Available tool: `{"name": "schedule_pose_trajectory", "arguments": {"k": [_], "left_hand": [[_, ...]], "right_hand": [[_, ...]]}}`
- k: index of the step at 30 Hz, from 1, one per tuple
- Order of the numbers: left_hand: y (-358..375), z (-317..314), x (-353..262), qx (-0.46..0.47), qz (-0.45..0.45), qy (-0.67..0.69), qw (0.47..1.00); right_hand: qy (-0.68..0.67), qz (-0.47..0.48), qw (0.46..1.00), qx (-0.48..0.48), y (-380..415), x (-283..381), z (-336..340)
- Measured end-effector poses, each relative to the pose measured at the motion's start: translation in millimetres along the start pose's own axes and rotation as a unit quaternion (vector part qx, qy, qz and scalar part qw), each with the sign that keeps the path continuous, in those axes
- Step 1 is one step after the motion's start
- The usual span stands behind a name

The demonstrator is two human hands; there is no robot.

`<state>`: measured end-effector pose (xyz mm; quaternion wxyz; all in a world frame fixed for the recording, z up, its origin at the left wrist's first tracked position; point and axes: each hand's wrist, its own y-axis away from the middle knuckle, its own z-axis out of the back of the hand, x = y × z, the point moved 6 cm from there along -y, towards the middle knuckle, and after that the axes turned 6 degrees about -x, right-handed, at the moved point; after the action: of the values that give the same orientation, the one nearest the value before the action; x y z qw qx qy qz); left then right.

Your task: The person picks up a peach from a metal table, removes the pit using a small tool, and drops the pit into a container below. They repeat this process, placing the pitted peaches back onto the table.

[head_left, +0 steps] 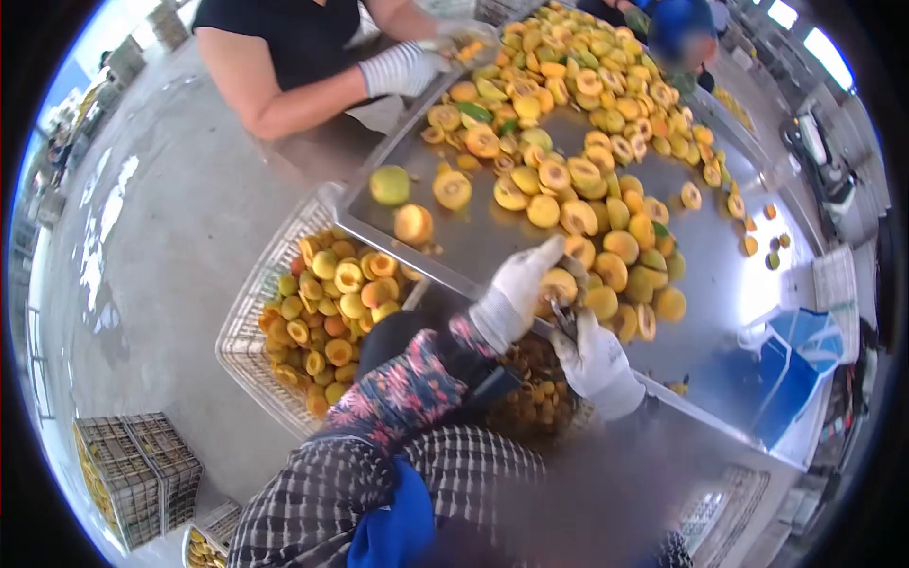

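Note:
Over the near edge of a metal table (445,275), my left hand (516,289) in a white glove is closed around a halved yellow peach (557,287). My right hand (598,367), gloved as well, grips a small dark metal pitting tool (565,320), its tip at the cut face of that half. Piled peach halves (620,248) lie just beyond both hands, some with stones showing. Below the table edge, partly hidden by my arms, is a container with brownish pits and scraps (544,402).
A white plastic crate (248,355) full of peach halves stands left of the table. Across the left corner, another person's gloved hands (407,68) work over fruit. A blue-and-white bag (800,355) lies at the right. More crates (142,473) stand on the floor.

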<state>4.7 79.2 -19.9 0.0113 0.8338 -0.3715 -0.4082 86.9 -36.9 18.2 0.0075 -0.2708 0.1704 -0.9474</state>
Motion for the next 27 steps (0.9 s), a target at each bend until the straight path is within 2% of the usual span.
{"name": "schedule_pose_trajectory", "arguments": {"k": [1, 2, 5, 7, 9, 10, 13, 14, 16, 18, 20, 23, 26, 27], "left_hand": [[-2, -3, 1, -0.001, 0.05, 0.023, 0.998], [-5, -2, 3, 0.009, 0.035, 0.035, 0.999], [-7, -1, 9, 0.007, -0.014, 0.076, 0.997], [3, -7, 5, -0.026, -0.051, 0.114, 0.992], [1, -3, 11, -0.026, -0.053, 0.126, 0.99], [-1, 1, 15, -0.034, -0.054, 0.117, 0.991], [0, -1, 14, -0.027, -0.031, 0.081, 0.996], [0, -2, 13, -0.02, -0.018, 0.068, 0.997], [-1, -3, 13, 0.003, 0.0, 0.075, 0.997], [-4, 0, 17, 0.036, 0.01, 0.039, 0.999], [-7, -1, 17, 0.084, 0.006, -0.038, 0.996], [4, -11, 12, 0.106, 0.035, -0.039, 0.993], [13, -17, 10, 0.11, 0.053, -0.049, 0.991], [16, -21, 7, 0.115, 0.037, -0.046, 0.992]], "right_hand": [[-0.052, -0.05, 0.996, 0.057, -9, 3, 0], [-0.055, -0.07, 0.994, 0.059, -5, 3, -1], [-0.217, -0.054, 0.974, -0.044, 0, 6, -19], [-0.311, -0.175, 0.934, 0.016, 3, 1, -25], [-0.4, -0.293, 0.865, 0.076, 11, 4, -30], [-0.296, -0.19, 0.935, 0.047, 8, 0, -25], [-0.046, -0.063, 0.997, 0.025, 7, -4, -16], [-0.054, -0.068, 0.995, 0.043, 7, -6, -16], [-0.207, -0.148, 0.965, 0.066, 12, -11, -24], [-0.346, -0.237, 0.902, 0.103, 18, -3, -28], [-0.463, -0.329, 0.81, 0.147, 26, 12, -23], [-0.358, -0.229, 0.901, 0.084, 26, 12, -25], [-0.54, -0.402, 0.731, 0.11, 41, 19, -34], [-0.593, -0.416, 0.682, 0.098, 44, 23, -34]]}}
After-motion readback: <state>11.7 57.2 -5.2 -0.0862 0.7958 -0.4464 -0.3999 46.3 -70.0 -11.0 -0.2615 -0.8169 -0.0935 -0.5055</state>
